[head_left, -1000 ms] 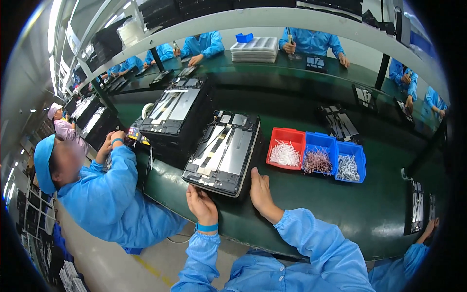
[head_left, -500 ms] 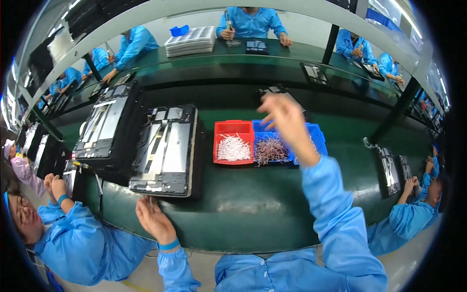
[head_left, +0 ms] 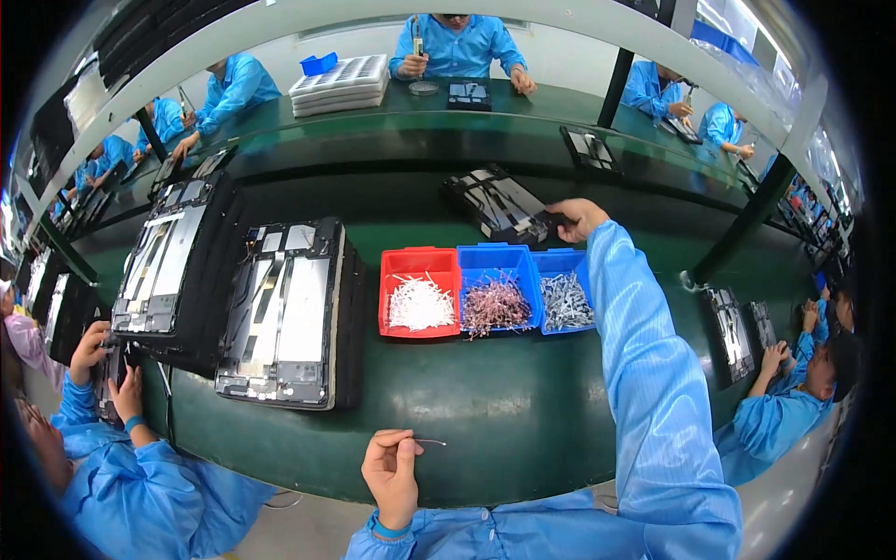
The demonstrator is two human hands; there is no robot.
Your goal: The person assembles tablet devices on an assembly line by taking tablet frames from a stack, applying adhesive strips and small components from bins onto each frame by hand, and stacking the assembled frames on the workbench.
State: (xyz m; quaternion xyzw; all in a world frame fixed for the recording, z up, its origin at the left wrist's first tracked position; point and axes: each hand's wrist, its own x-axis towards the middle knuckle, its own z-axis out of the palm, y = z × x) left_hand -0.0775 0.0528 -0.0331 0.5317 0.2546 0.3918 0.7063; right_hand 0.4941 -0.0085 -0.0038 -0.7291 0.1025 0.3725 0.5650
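Near the front edge of the bench, my left hand (head_left: 392,476) is closed, thumb and forefinger pinching a short thin wire (head_left: 431,441) that sticks out to the right. My right hand (head_left: 582,218) reaches past the bins and grips the right end of an opened tablet (head_left: 495,198), which lies slanted with its inner parts facing up. Closer to me stand a red bin (head_left: 386,313) of short white pieces, a blue bin (head_left: 464,259) of pinkish-brown wires and another blue bin (head_left: 551,254) of grey wires, partly behind my right sleeve.
Two stacks of opened tablets, a front stack (head_left: 303,308) and a farther stack (head_left: 173,261), stand at the left on black foam. A metal shelf frame (head_left: 747,224) rises over the green bench (head_left: 467,392). Co-workers in blue sit left, right and opposite.
My right hand, blurred above the bins before, now grips the far tablet, which lies more in view. My left hand has moved from beside the front stack rightward, the wire now showing.
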